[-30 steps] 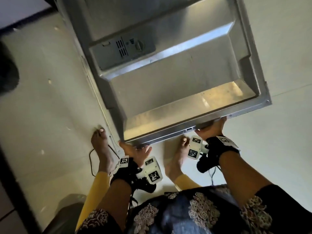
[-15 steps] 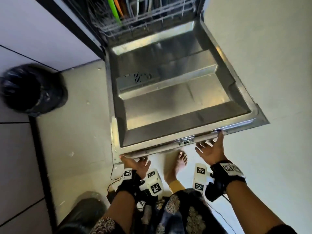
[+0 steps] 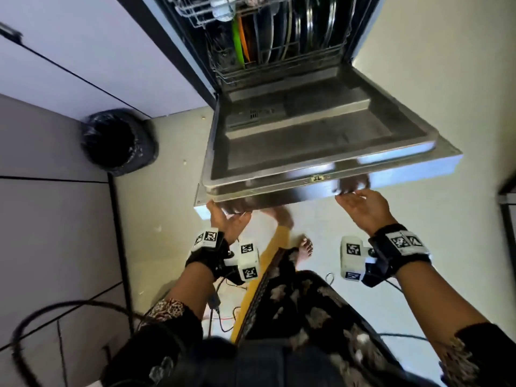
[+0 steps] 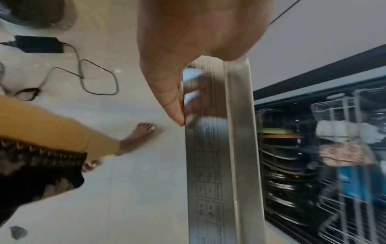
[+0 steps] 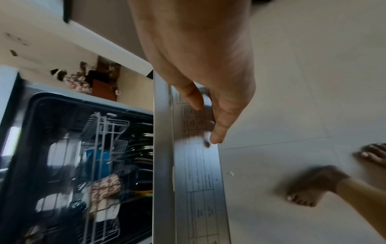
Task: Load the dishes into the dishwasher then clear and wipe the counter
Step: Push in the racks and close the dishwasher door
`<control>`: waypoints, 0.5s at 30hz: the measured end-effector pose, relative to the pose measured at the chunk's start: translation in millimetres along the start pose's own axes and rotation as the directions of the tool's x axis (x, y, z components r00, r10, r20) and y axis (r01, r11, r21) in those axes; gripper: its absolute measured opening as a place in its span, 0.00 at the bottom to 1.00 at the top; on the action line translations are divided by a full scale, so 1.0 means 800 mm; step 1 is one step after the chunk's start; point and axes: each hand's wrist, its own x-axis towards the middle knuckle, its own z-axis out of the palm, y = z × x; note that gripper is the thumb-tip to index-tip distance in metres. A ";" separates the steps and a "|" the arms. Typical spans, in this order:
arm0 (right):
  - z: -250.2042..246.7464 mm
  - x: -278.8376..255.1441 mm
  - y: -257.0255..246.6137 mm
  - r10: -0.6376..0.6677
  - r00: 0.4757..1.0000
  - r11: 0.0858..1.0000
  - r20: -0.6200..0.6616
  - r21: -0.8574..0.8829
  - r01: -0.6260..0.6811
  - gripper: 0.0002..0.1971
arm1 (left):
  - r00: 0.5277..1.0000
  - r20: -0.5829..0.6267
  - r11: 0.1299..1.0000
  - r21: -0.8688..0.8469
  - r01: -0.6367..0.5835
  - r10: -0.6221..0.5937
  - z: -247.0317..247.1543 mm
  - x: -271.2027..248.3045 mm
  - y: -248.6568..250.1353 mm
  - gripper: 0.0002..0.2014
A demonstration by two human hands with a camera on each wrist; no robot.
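The steel dishwasher door (image 3: 307, 141) stands half raised, its inner face up. My left hand (image 3: 227, 219) presses palm-up under the door's front edge near the left corner, fingers straight against its outer face (image 4: 208, 165). My right hand (image 3: 360, 205) presses flat under the same edge toward the right, fingers straight along the printed strip (image 5: 196, 181). Neither hand grips anything. Behind the door, the lower rack (image 3: 279, 37) holds several plates on edge, green and orange among them. The wrist views show cups and a patterned dish in the racks (image 5: 108, 156).
A bin lined with a black bag (image 3: 118, 141) stands on the floor left of the door. Grey cabinet fronts (image 3: 55, 219) line the left side. Cables (image 3: 223, 317) and a black power adapter (image 4: 38, 43) lie on the pale tiles near my bare feet (image 3: 305, 248).
The door has swung up from lying flat to half raised, with both hands rising under its front edge. The head view has tilted up, so the loaded rack now shows.
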 end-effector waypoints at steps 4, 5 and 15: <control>0.040 -0.025 -0.046 -0.083 0.995 0.996 0.052 -0.032 0.085 0.08 | 0.990 0.138 0.999 -0.030 0.025 -0.021 0.006 -0.022 0.058 0.36; 0.052 -0.035 -0.056 -0.103 0.992 0.992 0.072 -0.067 0.108 0.06 | 0.989 0.148 1.000 0.021 0.013 -0.016 0.010 -0.031 0.071 0.37; 0.183 -0.083 -0.172 -0.318 0.870 0.847 0.376 -0.299 0.439 0.02 | 0.884 0.197 0.848 0.255 -0.464 0.425 0.097 -0.065 0.191 0.07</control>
